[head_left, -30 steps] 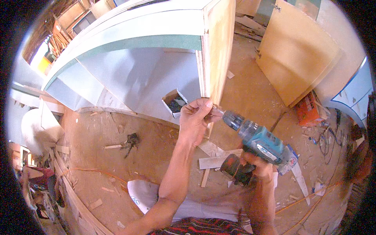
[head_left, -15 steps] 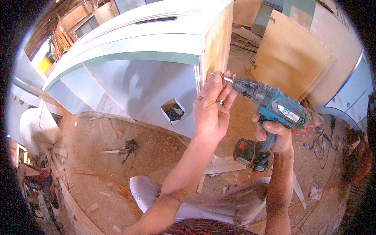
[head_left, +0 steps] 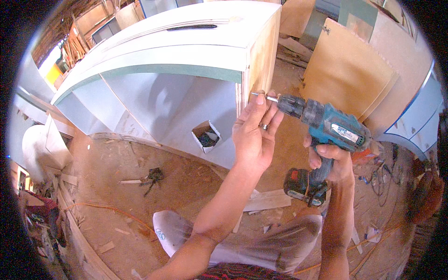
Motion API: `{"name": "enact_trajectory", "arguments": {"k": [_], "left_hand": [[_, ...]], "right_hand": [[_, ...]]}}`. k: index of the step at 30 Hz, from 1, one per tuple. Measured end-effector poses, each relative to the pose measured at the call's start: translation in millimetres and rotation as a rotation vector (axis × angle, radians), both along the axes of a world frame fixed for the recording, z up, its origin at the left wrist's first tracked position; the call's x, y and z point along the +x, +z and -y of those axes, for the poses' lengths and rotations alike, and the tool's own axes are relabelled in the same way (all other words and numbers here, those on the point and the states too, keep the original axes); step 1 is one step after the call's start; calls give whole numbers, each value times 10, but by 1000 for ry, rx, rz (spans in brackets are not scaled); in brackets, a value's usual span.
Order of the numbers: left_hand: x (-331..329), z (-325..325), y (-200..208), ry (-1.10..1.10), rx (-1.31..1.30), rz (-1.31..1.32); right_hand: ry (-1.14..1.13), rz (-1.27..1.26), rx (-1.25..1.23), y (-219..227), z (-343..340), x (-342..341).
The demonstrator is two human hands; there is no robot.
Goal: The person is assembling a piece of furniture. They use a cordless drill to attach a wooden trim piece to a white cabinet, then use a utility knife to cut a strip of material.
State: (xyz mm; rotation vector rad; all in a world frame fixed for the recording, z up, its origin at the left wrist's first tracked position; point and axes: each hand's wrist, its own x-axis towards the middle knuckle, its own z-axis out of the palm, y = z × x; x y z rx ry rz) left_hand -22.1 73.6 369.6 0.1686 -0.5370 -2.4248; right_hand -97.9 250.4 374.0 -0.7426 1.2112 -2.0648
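Note:
My right hand (head_left: 337,161) grips a teal and black cordless drill (head_left: 333,128) by its handle, fingers around the trigger area. The drill points left, a silver bit (head_left: 272,98) standing out of its chuck. Thumb and fingers of my left hand (head_left: 254,140) pinch a small thin screw (head_left: 255,94) at the bit's tip; the fingers partly hide it. Just beyond the fingertips is the bare wood end (head_left: 263,53) of a large white curved cabinet (head_left: 196,44). A small white open box (head_left: 202,129) with dark small pieces sits on the cabinet's grey inner panel.
Wood scraps (head_left: 268,200) and a dark tangled object (head_left: 154,176) lie on the dusty floor. An orange cord (head_left: 112,207) runs at left. Tan panels (head_left: 347,70) lean at right, above cables (head_left: 385,177). Another person (head_left: 42,212) is at the far left edge.
The view has shifted slightly, so the cabinet and box appear a little lower and to the right. Both hands keep their hold on the screw and drill.

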Motion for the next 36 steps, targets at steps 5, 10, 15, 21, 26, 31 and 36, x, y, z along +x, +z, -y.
{"name": "enact_trajectory", "arguments": {"k": [5, 10, 15, 21, 26, 31, 36], "left_hand": [[224, 162, -369, 680, -705, 325], [-65, 780, -451, 588, -1435, 252], [-188, 804, -515, 637, -1472, 240], [-147, 754, -478, 639, -1472, 283], [-170, 750, -503, 685, -1465, 268], [-150, 725, -461, 646, -1459, 286], [-151, 715, -463, 668, -1473, 311]], "right_hand": [[-12, 15, 16, -34, 5, -19], [-64, -79, 61, -26, 24, -21], [-62, -60, 121, -14, 27, -10], [78, -38, 112, -132, -57, -152], [16, -71, 127, -11, 24, -52], [-37, -115, 168, 0, 58, -66], [-23, -129, 165, 35, 99, -49]]}}
